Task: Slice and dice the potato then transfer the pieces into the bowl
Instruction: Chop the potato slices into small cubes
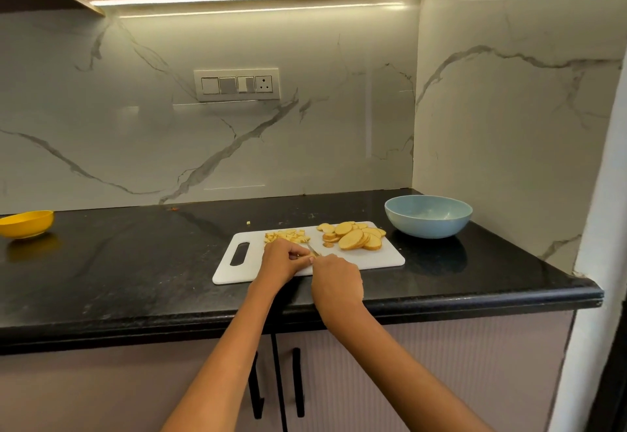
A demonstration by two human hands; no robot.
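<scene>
- Two heaps share the white cutting board (380,258): diced potato cubes (286,236) toward the back left, and a fan of round potato slices (354,236) on the right, still whole.
- We are in the dicing step, by our reckoning; the blue bowl (428,216) beside the board's right corner looks empty.
- Our left hand (283,260) curls its fingers over a piece we cannot see, pinning it to the board.
- Our right hand (336,279) wraps the handle of a small knife (314,250), whose blade shows only as a thin sliver between the two hands.
- We should keep the left fingertips tucked back, since the blade works right beside them.
- We cut straight down and evenly, so new cubes match the finished pile.
- We feed slices from the fan a few at a time, rather than stacking them high.
</scene>
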